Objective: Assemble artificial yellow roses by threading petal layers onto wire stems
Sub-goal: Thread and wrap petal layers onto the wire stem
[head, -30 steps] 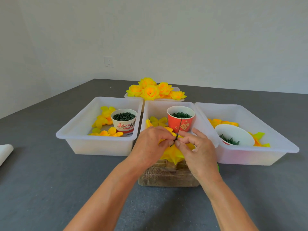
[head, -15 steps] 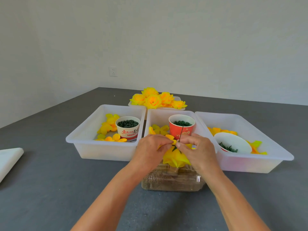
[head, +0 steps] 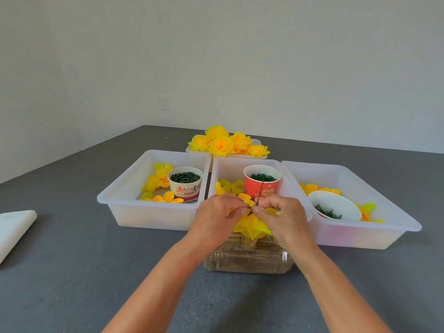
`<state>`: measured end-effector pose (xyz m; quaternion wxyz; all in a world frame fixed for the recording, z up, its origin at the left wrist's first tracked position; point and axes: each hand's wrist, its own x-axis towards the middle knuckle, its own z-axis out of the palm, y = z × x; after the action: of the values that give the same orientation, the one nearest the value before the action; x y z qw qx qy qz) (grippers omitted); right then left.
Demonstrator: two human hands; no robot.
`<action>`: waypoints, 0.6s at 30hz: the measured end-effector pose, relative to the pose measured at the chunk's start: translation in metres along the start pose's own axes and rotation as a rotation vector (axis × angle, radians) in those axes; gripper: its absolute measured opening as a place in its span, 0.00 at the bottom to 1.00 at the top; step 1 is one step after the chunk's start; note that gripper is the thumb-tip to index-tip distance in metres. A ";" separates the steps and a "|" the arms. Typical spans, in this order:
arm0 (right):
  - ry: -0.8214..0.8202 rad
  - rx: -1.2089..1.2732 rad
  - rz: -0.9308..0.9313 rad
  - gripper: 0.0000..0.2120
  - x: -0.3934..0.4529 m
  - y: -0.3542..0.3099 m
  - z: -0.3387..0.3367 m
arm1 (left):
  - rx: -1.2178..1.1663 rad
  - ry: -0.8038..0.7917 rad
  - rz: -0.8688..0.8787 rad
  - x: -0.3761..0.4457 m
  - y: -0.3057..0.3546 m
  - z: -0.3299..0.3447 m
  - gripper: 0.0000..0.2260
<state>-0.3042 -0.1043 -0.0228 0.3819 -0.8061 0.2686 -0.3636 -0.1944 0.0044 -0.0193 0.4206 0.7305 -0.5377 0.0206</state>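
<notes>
A thin dark wire stem [head: 260, 192] stands upright between my two hands, in front of the red cup [head: 262, 182]. Yellow petal layers [head: 251, 225] hang on it below my fingers. My left hand [head: 217, 218] pinches the petals at the stem from the left. My right hand [head: 283, 218] pinches the stem and petals from the right, fingertips meeting those of the left hand. Several finished yellow roses [head: 222, 143] lie on a white tray at the back.
Three white bins stand side by side: the left bin [head: 153, 212] holds loose petals and a white cup of green parts [head: 185, 182], the middle bin [head: 228, 165] the red cup, the right bin [head: 374, 233] a white bowl [head: 335, 204]. A clear box [head: 247, 257] sits under my hands. White cloth [head: 14, 230] lies left.
The view has tilted upward, so everything sits lower in the frame. Both hands stay pinched together around the stem and petals, with only small finger shifts.
</notes>
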 end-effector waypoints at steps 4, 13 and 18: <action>0.007 0.096 0.033 0.05 -0.002 0.002 0.000 | -0.036 0.046 -0.013 -0.002 -0.003 -0.002 0.09; 0.011 0.171 0.016 0.09 0.011 0.001 -0.004 | -0.116 0.137 -0.123 -0.005 -0.012 -0.007 0.11; 0.039 0.141 0.000 0.09 0.014 -0.004 -0.008 | -0.067 0.180 -0.266 -0.011 -0.017 -0.001 0.09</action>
<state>-0.3017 -0.1155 -0.0108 0.4323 -0.7700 0.2497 -0.3974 -0.1848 0.0147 -0.0341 0.4899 0.7762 -0.3967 0.0120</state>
